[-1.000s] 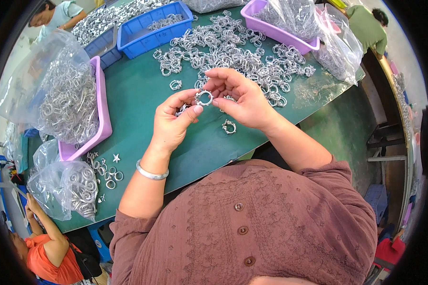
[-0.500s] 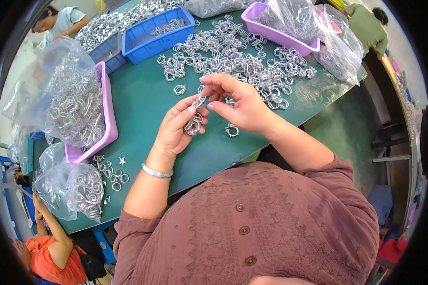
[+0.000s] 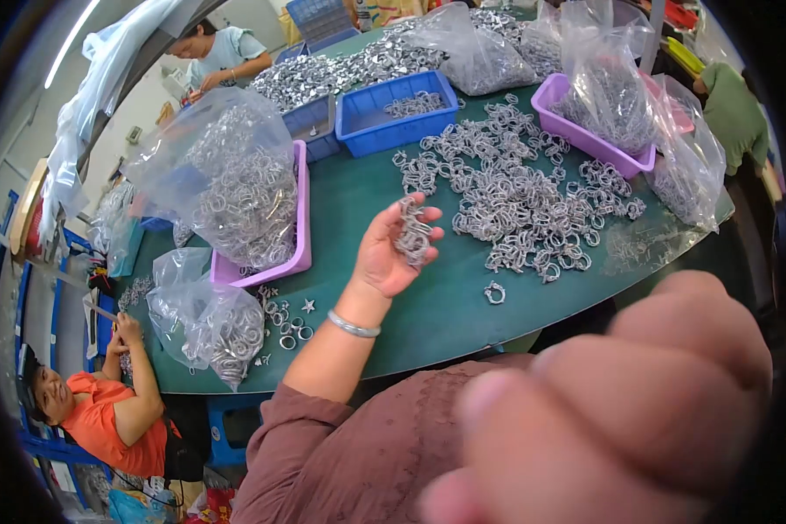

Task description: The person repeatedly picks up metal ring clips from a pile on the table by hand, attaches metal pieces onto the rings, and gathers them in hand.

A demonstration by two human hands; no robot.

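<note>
My left hand (image 3: pixel 391 247), palm up with its fingers curled, holds a small bunch of silver metal rings (image 3: pixel 413 234) over the green table. My right hand (image 3: pixel 620 410) is large, close and blurred at the lower right, lifted in front of my body. Its fingers look bent, and whether anything is between them does not show. A big spread of similar silver rings (image 3: pixel 520 205) lies on the table beyond my hands. One single ring (image 3: pixel 495 293) sits apart near the table's front edge.
A purple tray (image 3: pixel 301 236) with a bag of rings stands left. A blue bin (image 3: pixel 397 118) and another purple tray (image 3: pixel 550 96) stand at the back. Small rings and a star (image 3: pixel 308 306) lie near a clear bag (image 3: pixel 236 336). Coworkers sit left and far left.
My right hand has left the left hand and come up close to the camera. My left hand keeps the rings. The view has tilted, so the table appears shifted right and lower.
</note>
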